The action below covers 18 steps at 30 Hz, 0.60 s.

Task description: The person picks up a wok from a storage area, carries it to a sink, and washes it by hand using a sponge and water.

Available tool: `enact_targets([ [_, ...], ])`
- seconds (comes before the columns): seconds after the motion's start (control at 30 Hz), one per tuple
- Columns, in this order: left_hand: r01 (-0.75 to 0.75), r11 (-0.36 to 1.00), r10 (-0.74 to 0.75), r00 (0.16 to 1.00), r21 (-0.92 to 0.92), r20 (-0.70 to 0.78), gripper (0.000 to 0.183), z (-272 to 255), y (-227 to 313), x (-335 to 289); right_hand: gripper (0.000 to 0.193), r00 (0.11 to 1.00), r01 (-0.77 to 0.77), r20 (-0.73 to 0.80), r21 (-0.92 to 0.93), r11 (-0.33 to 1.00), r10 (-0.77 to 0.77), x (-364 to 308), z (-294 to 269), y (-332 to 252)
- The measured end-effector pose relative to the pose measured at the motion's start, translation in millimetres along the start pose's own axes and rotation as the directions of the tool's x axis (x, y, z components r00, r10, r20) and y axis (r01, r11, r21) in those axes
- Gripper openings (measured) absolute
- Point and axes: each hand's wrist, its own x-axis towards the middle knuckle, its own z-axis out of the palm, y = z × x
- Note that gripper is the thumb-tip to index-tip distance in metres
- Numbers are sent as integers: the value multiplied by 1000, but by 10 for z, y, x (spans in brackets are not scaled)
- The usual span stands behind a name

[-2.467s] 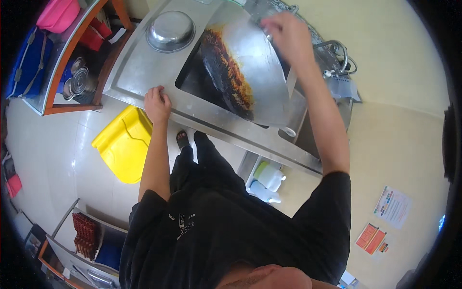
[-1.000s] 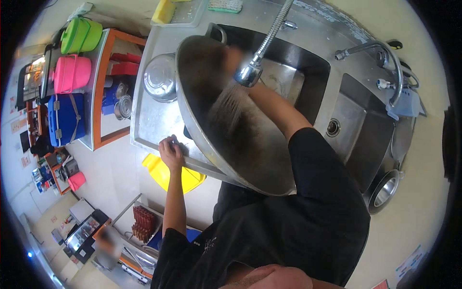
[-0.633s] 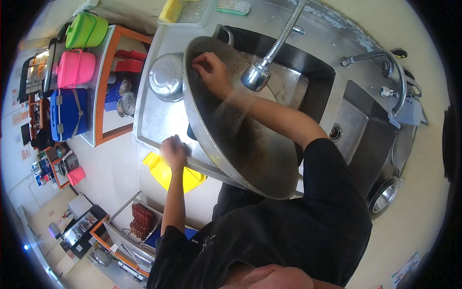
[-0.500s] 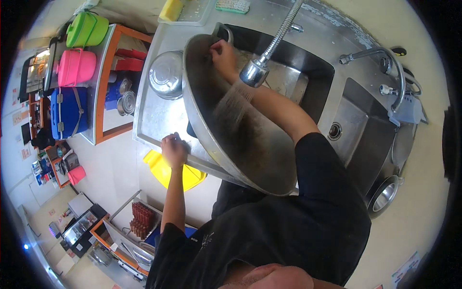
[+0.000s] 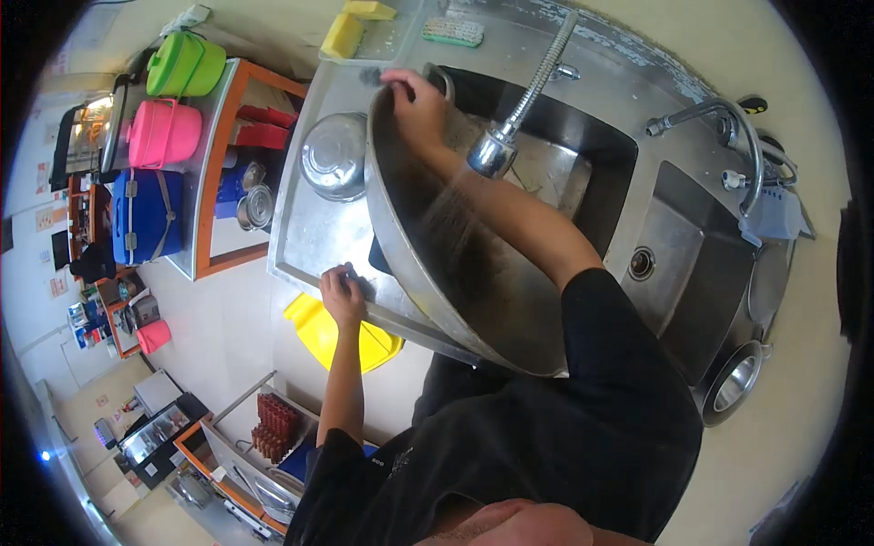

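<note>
A big round metal pan [image 5: 414, 273] with a loop handle leans tilted over the left sink basin, its inside dark and wet. My right hand [image 5: 421, 114] is at the pan's far left rim with fingers stretched over it. Just beyond the fingertips is a blurred dark grey scouring pad [image 5: 370, 76], seemingly loose over the counter. A sprayer tap [image 5: 492, 150] runs water into the pan past my right forearm. My left hand [image 5: 341, 296] is closed over the front edge of the steel counter [image 5: 305, 250].
An upturned metal bowl [image 5: 335, 156] sits left of the pan. Behind are a tub [image 5: 382, 41] with yellow sponges and a scrubbing brush [image 5: 453, 33]. To the right lies a second basin [image 5: 678, 246] with a curved tap [image 5: 757, 173]. A yellow plastic item [image 5: 314, 332] is below the counter edge.
My right hand has moved from inside the pan up to its rim, and the dark scouring pad has gone out past the rim. The whole view has shifted slightly.
</note>
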Motion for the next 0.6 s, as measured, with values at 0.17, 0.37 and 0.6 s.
enact_targets([
  [0.17, -23, 999, 23, 1000, -24, 14, 21, -62, 8, -26, 8, 982, -188, 65, 371, 909, 177, -552, -177, -672],
  [0.37, -24, 1000, 24, 1000, -13, 7, 21, -32, 24, -8, 9, 964, -124, 261, 287, 950, 47, -917, -592, -897],
  [0.6, 35, 999, -34, 998, -7, 55, 22, 60, -98, -31, 12, 993, 69, 108, -302, 951, -38, -359, -389, 1432],
])
